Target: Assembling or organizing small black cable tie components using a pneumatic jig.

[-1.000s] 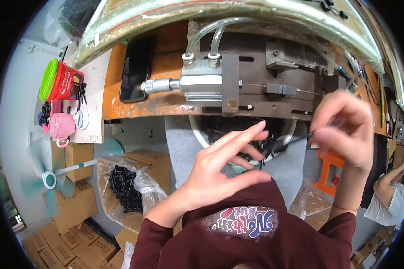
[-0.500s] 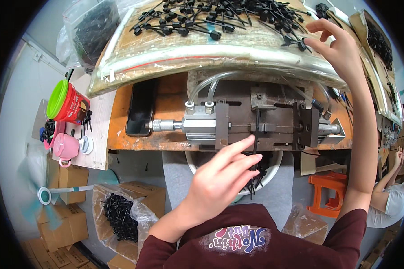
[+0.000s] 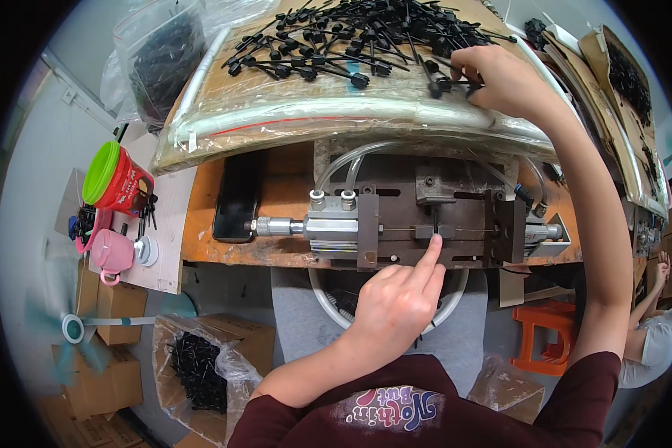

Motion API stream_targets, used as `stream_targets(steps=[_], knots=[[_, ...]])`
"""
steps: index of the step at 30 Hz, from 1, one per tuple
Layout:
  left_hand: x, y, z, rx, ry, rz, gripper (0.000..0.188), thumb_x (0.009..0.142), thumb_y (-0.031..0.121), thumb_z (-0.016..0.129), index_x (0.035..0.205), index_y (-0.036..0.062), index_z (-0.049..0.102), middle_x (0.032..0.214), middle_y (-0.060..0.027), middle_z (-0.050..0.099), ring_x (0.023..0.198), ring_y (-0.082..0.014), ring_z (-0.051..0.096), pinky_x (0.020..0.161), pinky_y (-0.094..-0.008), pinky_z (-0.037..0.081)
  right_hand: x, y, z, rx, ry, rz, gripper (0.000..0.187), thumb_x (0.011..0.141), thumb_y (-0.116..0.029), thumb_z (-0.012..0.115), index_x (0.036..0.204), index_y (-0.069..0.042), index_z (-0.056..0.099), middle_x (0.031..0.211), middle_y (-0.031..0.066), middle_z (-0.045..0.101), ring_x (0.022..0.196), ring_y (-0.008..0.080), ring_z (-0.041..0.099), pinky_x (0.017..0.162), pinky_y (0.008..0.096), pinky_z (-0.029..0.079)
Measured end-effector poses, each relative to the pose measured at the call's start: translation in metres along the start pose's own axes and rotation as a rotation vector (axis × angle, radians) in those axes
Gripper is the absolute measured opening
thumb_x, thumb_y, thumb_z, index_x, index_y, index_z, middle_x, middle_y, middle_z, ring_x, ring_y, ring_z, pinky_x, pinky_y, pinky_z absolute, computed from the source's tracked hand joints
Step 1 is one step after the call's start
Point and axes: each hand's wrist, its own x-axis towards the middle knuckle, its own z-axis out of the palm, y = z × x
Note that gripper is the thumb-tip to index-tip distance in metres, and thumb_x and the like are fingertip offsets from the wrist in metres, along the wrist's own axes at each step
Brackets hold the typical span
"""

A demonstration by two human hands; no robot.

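My left hand (image 3: 398, 302) stretches its index finger to a thin black plastic stem (image 3: 436, 215) in the metal clamping fixture (image 3: 463, 201). The fingertip touches the stem's near end; the other fingers are partly folded. My right hand (image 3: 500, 81) is at the right end of a heap of black plastic stems with thick ribbed heads (image 3: 381, 33). Its thumb and fingers are closed on one of these stems (image 3: 434, 86), blurred by motion. The heap lies on a plastic-wrapped cardboard tray (image 3: 299, 108) behind the fixture.
Clear air hoses (image 3: 336, 160) arch above the fixture's cylinders. A black phone-like slab (image 3: 235, 198) lies left of it. A red bucket (image 3: 127, 187) and pink cup (image 3: 112, 252) stand farther left. A white-rimmed tub (image 3: 325, 302) sits below the bench edge, beside an orange stool (image 3: 546, 336).
My right hand has moved left along the heap and closed on a stem. My left hand has shifted right, its index finger now on the stem in the fixture.
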Motion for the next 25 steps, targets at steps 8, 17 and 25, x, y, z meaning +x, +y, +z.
stream_targets(steps=[8, 17, 25], knots=[[0.006, -0.003, -0.001, -0.026, -0.02, -0.024, 0.022, 0.071, 0.009, 0.077, 0.09, 0.0018, 0.069, 0.124, -0.0158, 0.064, 0.057, -0.02, 0.061, 0.058, -0.0283, 0.05, -0.007, 0.01, -0.007, 0.126, 0.255, -0.166, 0.02, 0.084, -0.012, 0.071, 0.087, 0.004, 0.059, 0.078, 0.0094, 0.057, 0.067, 0.0187, 0.059, 0.063, 0.0336, 0.045], [0.008, -0.005, -0.006, -0.083, -0.058, -0.067, 0.031, 0.072, 0.012, 0.079, 0.101, 0.0055, 0.07, 0.126, -0.0138, 0.063, 0.059, -0.0211, 0.064, 0.059, -0.0273, 0.053, -0.063, 0.021, -0.015, 1.289, 0.48, 0.189, 0.027, 0.09, -0.02, 0.068, 0.105, 0.002, 0.066, 0.079, 0.0023, 0.062, 0.069, 0.0091, 0.057, 0.065, 0.0229, 0.045], [-0.007, -0.012, -0.025, -0.688, 0.154, -0.016, 0.071, 0.075, -0.004, 0.079, 0.139, 0.0001, 0.048, 0.133, -0.0189, 0.056, 0.1, -0.0258, 0.069, 0.073, -0.0308, 0.061, -0.165, -0.08, 0.025, 1.836, 0.136, 0.424, 0.018, 0.089, -0.017, 0.067, 0.098, -0.002, 0.064, 0.089, 0.0114, 0.067, 0.056, 0.009, 0.06, 0.053, 0.0183, 0.05]])
